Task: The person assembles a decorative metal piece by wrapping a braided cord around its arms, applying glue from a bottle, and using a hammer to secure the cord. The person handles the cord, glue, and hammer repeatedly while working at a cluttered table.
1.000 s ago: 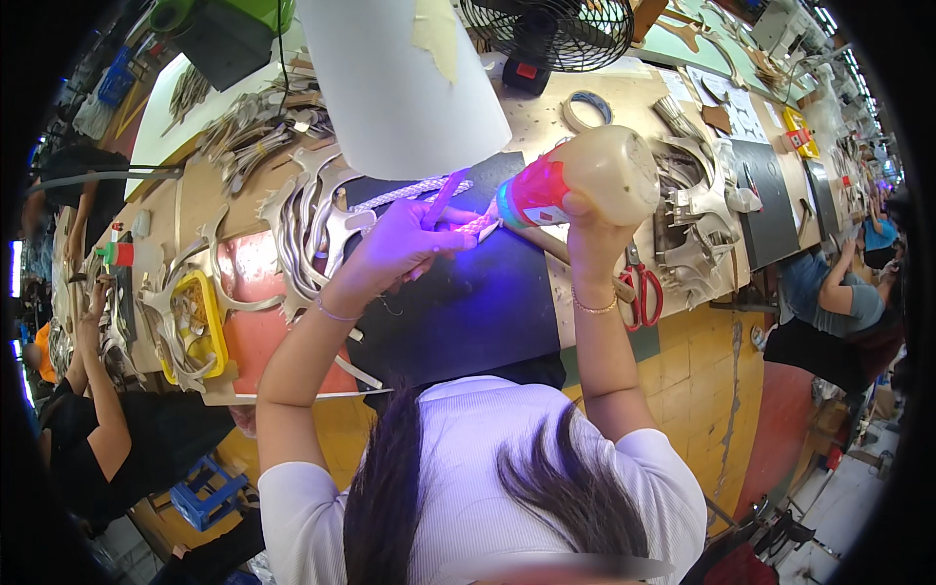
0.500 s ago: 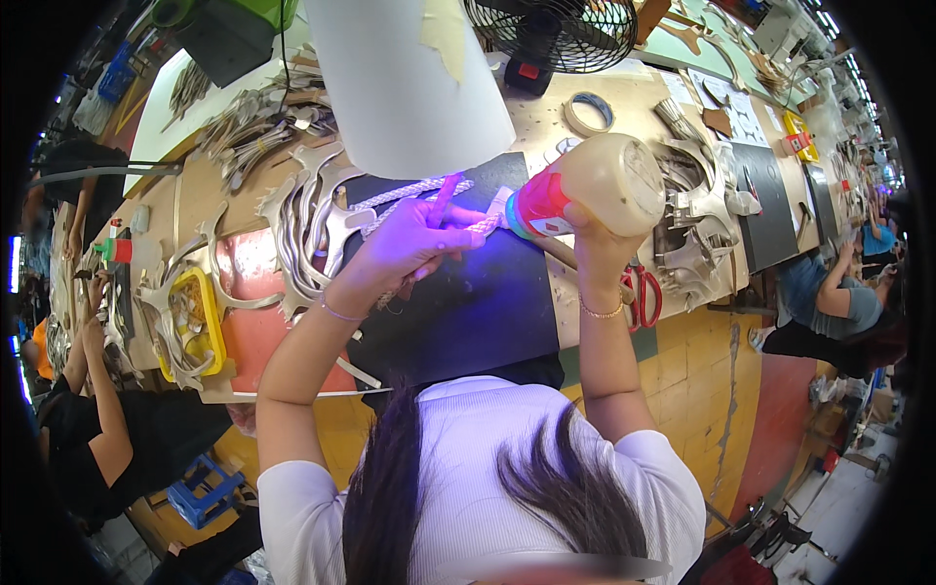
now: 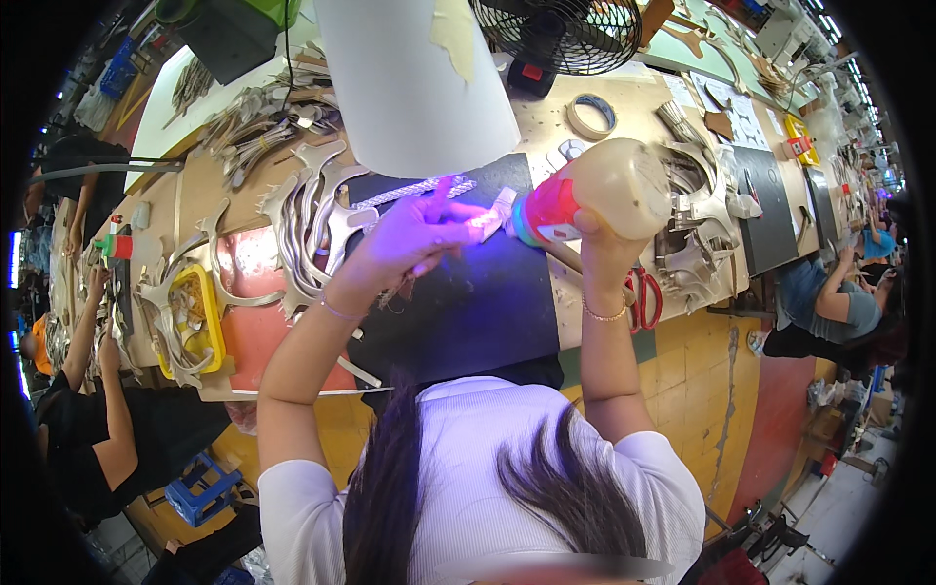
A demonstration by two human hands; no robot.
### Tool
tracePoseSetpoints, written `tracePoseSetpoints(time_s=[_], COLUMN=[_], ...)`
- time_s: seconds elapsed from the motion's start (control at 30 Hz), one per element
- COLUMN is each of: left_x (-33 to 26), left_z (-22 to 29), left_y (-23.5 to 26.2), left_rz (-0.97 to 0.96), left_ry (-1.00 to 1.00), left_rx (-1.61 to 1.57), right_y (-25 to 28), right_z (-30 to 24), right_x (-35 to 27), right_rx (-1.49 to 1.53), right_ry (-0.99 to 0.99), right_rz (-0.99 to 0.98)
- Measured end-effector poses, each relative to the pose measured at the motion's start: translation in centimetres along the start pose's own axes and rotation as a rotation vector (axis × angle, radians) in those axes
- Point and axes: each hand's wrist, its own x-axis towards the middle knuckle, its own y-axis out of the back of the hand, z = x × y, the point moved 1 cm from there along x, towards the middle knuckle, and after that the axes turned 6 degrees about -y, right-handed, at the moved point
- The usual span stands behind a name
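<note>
My right hand (image 3: 597,246) grips a cream squeeze bottle (image 3: 614,187) with a red collar, tipped sideways so its nozzle points left. My left hand (image 3: 414,239), lit purple, pinches a pale strap piece (image 3: 494,213) right at the nozzle, above a dark mat (image 3: 468,302) on the workbench. A braided silvery strip (image 3: 409,191) lies just beyond my left fingers.
Piles of silver cut-out strap pieces (image 3: 312,219) lie left, more (image 3: 697,234) right. A white cylinder (image 3: 414,83) and a fan (image 3: 570,34) stand behind. Red-handled scissors (image 3: 643,297), a tape roll (image 3: 591,117), a yellow tray (image 3: 195,317). Other people sit at left (image 3: 93,419) and right (image 3: 829,302).
The bottle has tipped slightly lower, its nozzle staying against the piece in my left hand. Both hands otherwise hold their places.
</note>
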Motion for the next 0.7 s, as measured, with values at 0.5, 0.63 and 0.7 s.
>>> tracePoseSetpoints(time_s=[0.5,0.63,0.7], left_x=[16.0,15.7,14.2], left_z=[-0.4,-0.8,-0.8], left_y=[10.9,10.6,9.6], left_rz=[0.415,0.419,0.404], left_ry=[-0.338,-0.425,-0.538], left_rx=[1.445,1.495,1.491], right_y=[3.5,4.9,5.7], right_z=[0.1,0.0,0.2], right_x=[-0.9,-0.7,-0.4], right_rx=[-0.193,-0.136,-0.109], right_ry=[-0.06,-0.076,-0.112], right_rz=[0.117,0.179,0.188])
